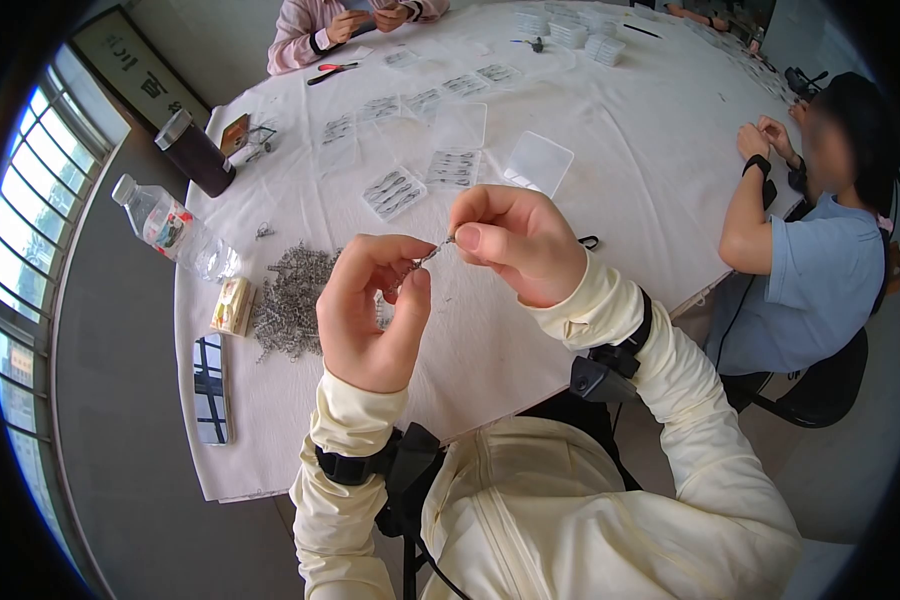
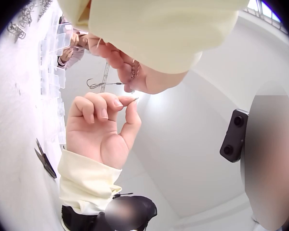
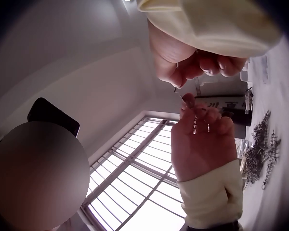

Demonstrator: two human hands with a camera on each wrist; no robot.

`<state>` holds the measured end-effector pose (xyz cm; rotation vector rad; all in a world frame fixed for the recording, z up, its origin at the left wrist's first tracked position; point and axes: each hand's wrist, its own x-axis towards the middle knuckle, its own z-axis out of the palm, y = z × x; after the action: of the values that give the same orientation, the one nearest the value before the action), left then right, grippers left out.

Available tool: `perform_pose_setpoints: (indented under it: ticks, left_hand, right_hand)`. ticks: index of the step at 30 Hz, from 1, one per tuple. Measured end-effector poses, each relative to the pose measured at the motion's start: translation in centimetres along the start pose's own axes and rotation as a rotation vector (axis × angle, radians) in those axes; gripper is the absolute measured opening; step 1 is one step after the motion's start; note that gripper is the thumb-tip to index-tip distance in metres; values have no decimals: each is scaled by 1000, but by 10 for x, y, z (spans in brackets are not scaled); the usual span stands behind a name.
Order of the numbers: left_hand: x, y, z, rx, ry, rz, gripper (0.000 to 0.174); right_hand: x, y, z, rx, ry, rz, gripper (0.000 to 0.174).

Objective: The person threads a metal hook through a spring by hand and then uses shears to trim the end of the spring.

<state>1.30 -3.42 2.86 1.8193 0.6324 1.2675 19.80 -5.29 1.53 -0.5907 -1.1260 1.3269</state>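
Observation:
In the head view my left hand (image 1: 375,315) pinches a small metal wire piece (image 1: 428,256) between thumb and index finger, and more of the metal lies within its curled fingers. My right hand (image 1: 520,240) meets it from the right, thumb and index finger pinching the other end. A thin hooked wire (image 2: 103,84) sticks out by the left fingertips in the left wrist view, while the right hand (image 2: 103,122) holds a tiny tip. Both hands are above the table (image 1: 490,350). A tangled heap of metal pieces (image 1: 290,300) lies left of the left hand.
Beyond the hands are clear boxes (image 1: 394,192) with metal pieces and an open lid (image 1: 538,163). At left stand a bottle (image 1: 175,228) and dark flask (image 1: 196,155), with a small packet (image 1: 232,306) and phone (image 1: 211,390). Pliers (image 1: 332,72) lie farther back. People sit around the table.

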Motion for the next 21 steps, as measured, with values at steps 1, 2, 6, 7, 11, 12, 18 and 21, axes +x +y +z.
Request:
perform_pose_setpoints:
  ticks: [1, 2, 6, 7, 11, 12, 18, 21]
  left_hand:
    - [0, 1, 0, 0, 0, 0, 17]
    - [0, 2, 0, -16, 2, -7, 17]
    - [0, 0, -1, -16, 22, 39, 18]
    - [0, 0, -1, -17, 22, 39, 18]
    - [0, 1, -1, -15, 24, 40, 18]
    - [0, 2, -1, -18, 26, 31, 18]
    - [-1, 4, -1, -30, 28, 7, 17]
    - [-1, 4, 0, -41, 32, 4, 17]
  right_hand:
    - [0, 0, 0, -21, -5, -14, 17]
    - [0, -1, 1, -21, -5, -13, 17]
    - [-1, -4, 7, -86, 34, -31, 11]
    - [-1, -5, 7, -113, 36, -41, 11]
    - [-2, -7, 9, -119, 32, -46, 10]
    - [-2, -7, 9, -120, 31, -43, 10]
    - [-2, -8, 9, -129, 30, -40, 9]
    - [-2, -8, 10, -134, 27, -47, 9]
